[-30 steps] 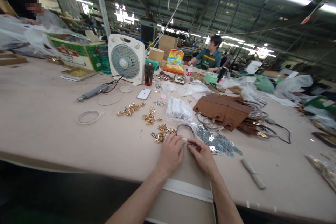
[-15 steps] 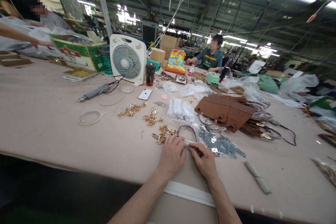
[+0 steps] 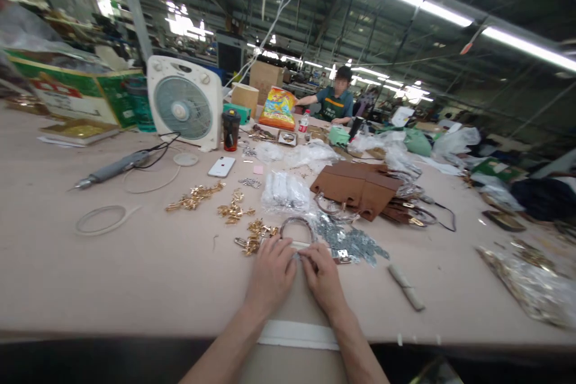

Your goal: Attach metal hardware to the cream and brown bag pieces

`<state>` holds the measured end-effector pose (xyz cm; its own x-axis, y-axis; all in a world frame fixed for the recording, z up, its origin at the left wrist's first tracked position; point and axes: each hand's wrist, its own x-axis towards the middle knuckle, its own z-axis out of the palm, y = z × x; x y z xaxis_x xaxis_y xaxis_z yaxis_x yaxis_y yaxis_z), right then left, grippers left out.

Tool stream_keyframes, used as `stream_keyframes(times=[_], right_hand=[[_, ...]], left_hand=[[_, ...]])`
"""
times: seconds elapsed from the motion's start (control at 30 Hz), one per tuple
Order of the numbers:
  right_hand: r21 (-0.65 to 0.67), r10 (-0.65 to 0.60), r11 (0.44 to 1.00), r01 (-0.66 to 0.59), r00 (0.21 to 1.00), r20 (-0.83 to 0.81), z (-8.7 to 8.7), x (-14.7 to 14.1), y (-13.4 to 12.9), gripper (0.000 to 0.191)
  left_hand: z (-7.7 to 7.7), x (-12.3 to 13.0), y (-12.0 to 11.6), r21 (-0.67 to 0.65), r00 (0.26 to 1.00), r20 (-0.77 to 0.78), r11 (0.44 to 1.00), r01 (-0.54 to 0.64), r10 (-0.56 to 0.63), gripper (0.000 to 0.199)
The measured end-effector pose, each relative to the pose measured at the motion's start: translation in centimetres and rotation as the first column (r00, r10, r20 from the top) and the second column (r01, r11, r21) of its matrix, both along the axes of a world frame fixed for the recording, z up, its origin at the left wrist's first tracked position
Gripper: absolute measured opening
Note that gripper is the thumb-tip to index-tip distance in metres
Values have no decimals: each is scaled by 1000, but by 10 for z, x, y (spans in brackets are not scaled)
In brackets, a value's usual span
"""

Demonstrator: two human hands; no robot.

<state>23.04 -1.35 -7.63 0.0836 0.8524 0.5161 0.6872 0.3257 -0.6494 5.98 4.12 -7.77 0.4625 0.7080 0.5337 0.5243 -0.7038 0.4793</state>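
My left hand (image 3: 271, 268) and my right hand (image 3: 323, 274) meet at a pale flat piece (image 3: 299, 245) near the table's front. The left fingers are bent over its left part. My right fingers are pinched together at its middle, on something too small to make out. Just behind the hands stands a brown curved handle (image 3: 297, 223). Gold metal fittings (image 3: 257, 234) lie beside my left hand, and a spread of grey metal plates (image 3: 355, 243) is to the right.
Brown leather pieces (image 3: 360, 186) lie at the right, behind the grey plates. A fan (image 3: 184, 102), a phone (image 3: 221, 167) and an electric screwdriver (image 3: 112, 169) are at the left. A rolled grey bundle (image 3: 405, 288) lies front right. Across the table sits a person (image 3: 335, 99).
The view has turned to the right, so the things on the table appear further left. Both hands remain together at the pale piece, with the right fingers slightly shifted.
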Motion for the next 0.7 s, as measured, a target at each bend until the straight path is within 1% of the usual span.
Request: stream_keyframes(times=[0.1, 0.13, 0.2, 0.27, 0.3, 0.37, 0.4, 0.43, 0.47, 0.5, 0.57, 0.63, 0.7], right_hand=[[40, -4, 999, 5, 1000, -30, 6, -3, -6, 26], [73, -29, 997, 33, 998, -54, 7, -1, -7, 26], [151, -128, 978, 146, 985, -118, 7, 9, -9, 24], [207, -274, 926, 315, 940, -203, 4, 28, -12, 21], [215, -353, 887, 409, 900, -255, 2, 41, -14, 22], [190, -495, 791, 581, 791, -359, -5, 70, -17, 28], [160, -553, 748, 644, 738, -386, -8, 86, -18, 33], [127, -599, 719, 683, 702, -385, -11, 100, -19, 38], [98, -629, 709, 699, 689, -360, -13, 114, -19, 42], [74, -642, 717, 694, 698, -318, -15, 125, -19, 44], [38, -628, 759, 650, 747, -220, -18, 142, -18, 43], [10, -594, 799, 602, 791, -147, -19, 150, -17, 37], [-19, -575, 818, 575, 814, -81, -21, 154, -15, 32]], left_hand=[[-9, 2, 8, 37, 1000, 5, 999, 26, -26, 24], [-12, 3, 11, 51, 999, 11, 998, 35, -35, 23], [-17, 5, 17, 75, 999, 22, 996, 45, -47, 21], [-19, 7, 21, 93, 998, 23, 994, 48, -51, 20], [-20, 7, 21, 99, 999, 20, 994, 48, -50, 19], [-19, 7, 21, 104, 999, 13, 994, 44, -46, 19], [-19, 7, 21, 106, 999, 10, 994, 42, -43, 19], [-18, 7, 20, 106, 999, 9, 994, 37, -38, 20], [-18, 7, 20, 105, 999, 9, 994, 31, -32, 20], [-18, 7, 19, 105, 1000, 8, 994, 25, -26, 21], [-18, 7, 19, 102, 1000, 3, 995, 13, -14, 21], [-18, 7, 18, 97, 1000, -2, 995, 5, -5, 21], [-17, 7, 17, 89, 1000, 1, 996, 0, 0, 21]])
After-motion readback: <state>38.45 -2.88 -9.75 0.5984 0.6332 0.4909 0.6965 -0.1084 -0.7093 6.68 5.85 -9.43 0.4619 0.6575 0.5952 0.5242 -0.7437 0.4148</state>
